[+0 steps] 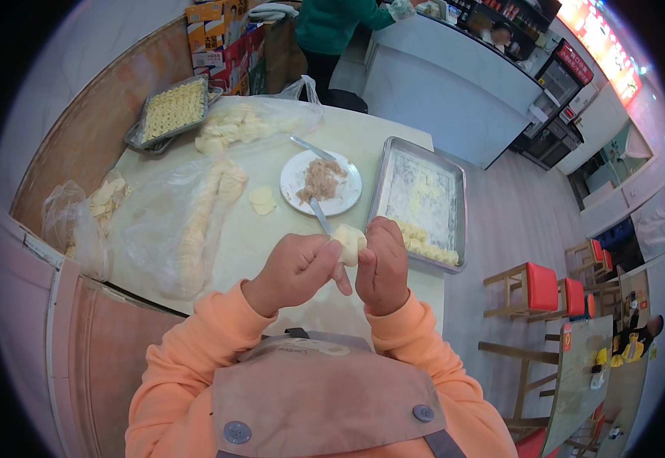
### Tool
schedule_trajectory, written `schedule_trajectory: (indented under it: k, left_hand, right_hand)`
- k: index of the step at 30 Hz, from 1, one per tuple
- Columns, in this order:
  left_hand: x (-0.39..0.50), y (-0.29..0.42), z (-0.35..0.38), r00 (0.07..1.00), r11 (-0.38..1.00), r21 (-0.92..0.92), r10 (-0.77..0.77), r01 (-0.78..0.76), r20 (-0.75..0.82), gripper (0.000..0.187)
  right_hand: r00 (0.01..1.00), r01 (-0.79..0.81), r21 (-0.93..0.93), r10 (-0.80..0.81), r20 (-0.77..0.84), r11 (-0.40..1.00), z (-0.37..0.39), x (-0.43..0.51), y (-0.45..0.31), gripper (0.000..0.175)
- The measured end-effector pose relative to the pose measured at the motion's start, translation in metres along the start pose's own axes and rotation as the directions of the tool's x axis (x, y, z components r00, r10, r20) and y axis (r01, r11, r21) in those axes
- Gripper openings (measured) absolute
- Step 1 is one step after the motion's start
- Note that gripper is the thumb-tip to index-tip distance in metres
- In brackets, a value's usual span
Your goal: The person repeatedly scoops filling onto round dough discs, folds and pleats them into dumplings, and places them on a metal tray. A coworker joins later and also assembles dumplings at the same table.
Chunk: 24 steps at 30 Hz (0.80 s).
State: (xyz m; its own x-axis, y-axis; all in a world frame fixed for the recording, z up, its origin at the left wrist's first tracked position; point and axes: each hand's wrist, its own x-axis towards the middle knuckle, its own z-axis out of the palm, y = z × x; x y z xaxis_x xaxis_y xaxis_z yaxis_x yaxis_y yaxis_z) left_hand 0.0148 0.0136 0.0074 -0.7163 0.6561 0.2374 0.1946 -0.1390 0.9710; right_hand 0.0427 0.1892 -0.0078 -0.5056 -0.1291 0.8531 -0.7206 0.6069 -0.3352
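Between my left hand (303, 269) and my right hand (384, 263) is a pale dough dumpling (348, 245), gripped at both sides by thumbs and fingers. Just beyond it sits a white plate (350, 194) of minced filling (321, 178). A flat metal spreader (319, 214) rests on the near side of the plate and another (313, 148) on its far rim. Two or more round dough wrappers (262, 200) lie left of the plate. To the right, a floured metal tray (463, 220) holds rows of shaped dumplings (424, 243) along its near end.
Plastic-covered dough (195, 235) and bagged wrappers (106, 200) lie at the left. Behind are another dough bag (246, 126) and stacked trays of dumplings (175, 109). A person in a green top (332, 26) stands past the table's far edge, near a counter (441, 74). Red-seated stools (541, 286) stand right.
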Motion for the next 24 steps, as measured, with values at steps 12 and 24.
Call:
schedule_trajectory:
  k: [12, 24]
  left_hand:
    - [-0.005, 0.017, 0.007, 0.998, 0.995, -0.094, 0.031, -0.026, 0.046, 0.032]
    - [-0.002, 0.019, 0.012, 1.000, 0.996, 0.088, 0.004, -0.005, 0.013, 0.044]
  right_hand:
    - [0.983, -0.123, 0.204, 0.147, -0.108, 0.971, 0.003, -0.009, -0.011, 0.020]
    - [0.987, -0.128, 0.095, 0.136, -0.082, 0.987, -0.013, 0.003, -0.020, 0.012]
